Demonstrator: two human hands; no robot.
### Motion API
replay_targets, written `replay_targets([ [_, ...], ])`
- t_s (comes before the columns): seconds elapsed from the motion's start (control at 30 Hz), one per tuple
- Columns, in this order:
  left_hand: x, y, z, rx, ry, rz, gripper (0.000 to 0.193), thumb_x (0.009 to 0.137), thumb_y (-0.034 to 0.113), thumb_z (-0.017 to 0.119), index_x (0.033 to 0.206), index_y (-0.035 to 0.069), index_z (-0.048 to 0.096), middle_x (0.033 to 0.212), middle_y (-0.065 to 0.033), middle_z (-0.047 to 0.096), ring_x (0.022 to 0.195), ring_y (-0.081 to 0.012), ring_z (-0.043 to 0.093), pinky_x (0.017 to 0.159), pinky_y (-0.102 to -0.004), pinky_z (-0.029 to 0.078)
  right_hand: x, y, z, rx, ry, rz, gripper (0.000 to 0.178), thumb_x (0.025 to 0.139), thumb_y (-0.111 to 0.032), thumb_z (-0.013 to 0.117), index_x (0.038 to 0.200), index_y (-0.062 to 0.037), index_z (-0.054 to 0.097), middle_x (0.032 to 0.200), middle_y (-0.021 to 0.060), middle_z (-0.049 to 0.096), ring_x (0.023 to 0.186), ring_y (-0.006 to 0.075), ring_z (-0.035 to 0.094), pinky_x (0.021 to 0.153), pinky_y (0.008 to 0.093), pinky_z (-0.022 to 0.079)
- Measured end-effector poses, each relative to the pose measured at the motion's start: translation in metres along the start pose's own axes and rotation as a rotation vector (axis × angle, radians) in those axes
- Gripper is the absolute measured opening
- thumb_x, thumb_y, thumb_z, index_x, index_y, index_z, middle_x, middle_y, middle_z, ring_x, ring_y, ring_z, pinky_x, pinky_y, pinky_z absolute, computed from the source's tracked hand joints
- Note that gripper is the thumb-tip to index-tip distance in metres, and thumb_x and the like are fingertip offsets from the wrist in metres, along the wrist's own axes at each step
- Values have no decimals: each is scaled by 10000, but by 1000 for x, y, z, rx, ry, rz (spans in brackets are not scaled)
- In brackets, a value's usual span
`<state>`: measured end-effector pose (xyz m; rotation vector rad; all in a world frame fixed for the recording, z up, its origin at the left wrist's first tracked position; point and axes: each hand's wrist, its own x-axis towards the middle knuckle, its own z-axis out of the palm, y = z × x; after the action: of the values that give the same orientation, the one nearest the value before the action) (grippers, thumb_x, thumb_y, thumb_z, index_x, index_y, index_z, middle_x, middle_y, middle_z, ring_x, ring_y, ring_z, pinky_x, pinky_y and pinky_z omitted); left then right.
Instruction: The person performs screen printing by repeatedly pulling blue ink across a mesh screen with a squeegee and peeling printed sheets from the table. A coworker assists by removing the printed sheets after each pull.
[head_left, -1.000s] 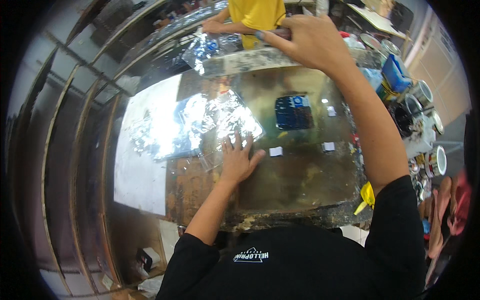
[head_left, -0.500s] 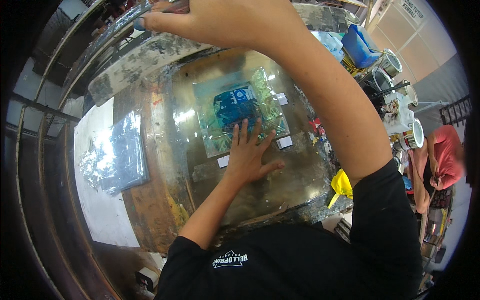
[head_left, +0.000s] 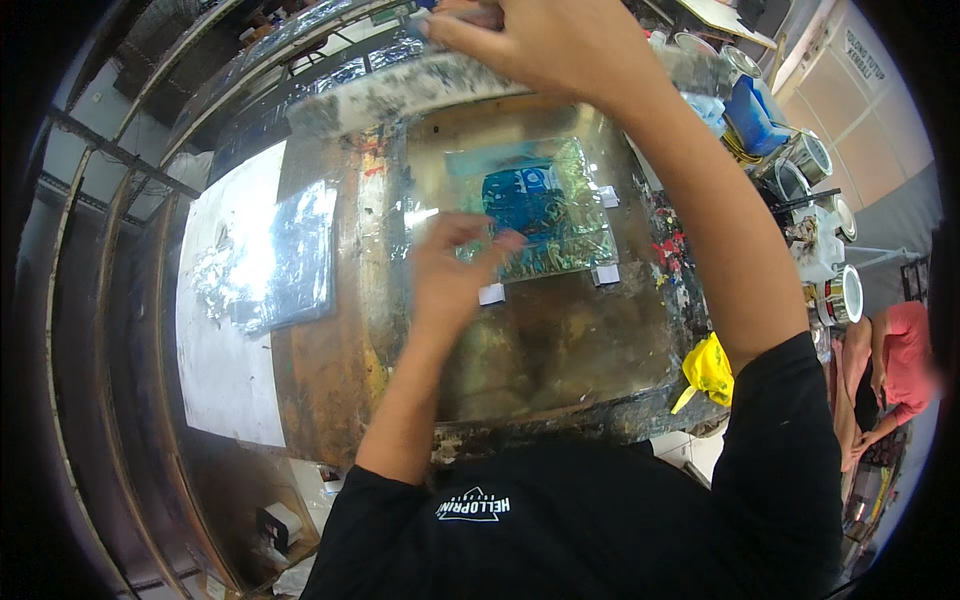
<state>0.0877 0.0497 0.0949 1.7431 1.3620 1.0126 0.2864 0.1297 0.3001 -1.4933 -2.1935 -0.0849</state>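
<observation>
Head view. Workshop; paint-stained table [head_left: 560,350], white board [head_left: 215,350] to its left bearing foil sheets [head_left: 275,260]. Paint cans [head_left: 835,295] and yellow rag [head_left: 708,368] at right edge. Blue print [head_left: 540,205] on clear film (taped at corners) lies mid-table. Left hand [head_left: 450,275]: fingers loosely curled, just over the film's left edge. Right hand [head_left: 545,45]: closed on frame edge [head_left: 400,90] above.

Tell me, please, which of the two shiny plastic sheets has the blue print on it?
The sheet on the glass plate, just beyond the left hand, shows the blue print. The other sheet lies further left on white paper and looks plain silver.
</observation>
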Motion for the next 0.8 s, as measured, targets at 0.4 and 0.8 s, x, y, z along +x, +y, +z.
replay_targets([
  [0.4,-68,-85,-28,265,193,-116,946,607,482,1023,1353,26,663,1121,-114,623,1075,-281,626,929,-447,512,-157,21,131,-7,-483,-19,309,850,-184,713,1152,-125,709,1021,130,751,1034,364,695,854,534,526],
  [0.8,-76,-112,-19,489,193,-27,1082,501,556,1007,1410,80,660,1031,-96,503,999,-314,516,882,-462,453,-182,11,195,-81,-252,34,396,816,-188,809,1180,-167,656,1059,46,674,1033,281,663,961,535,413],
])
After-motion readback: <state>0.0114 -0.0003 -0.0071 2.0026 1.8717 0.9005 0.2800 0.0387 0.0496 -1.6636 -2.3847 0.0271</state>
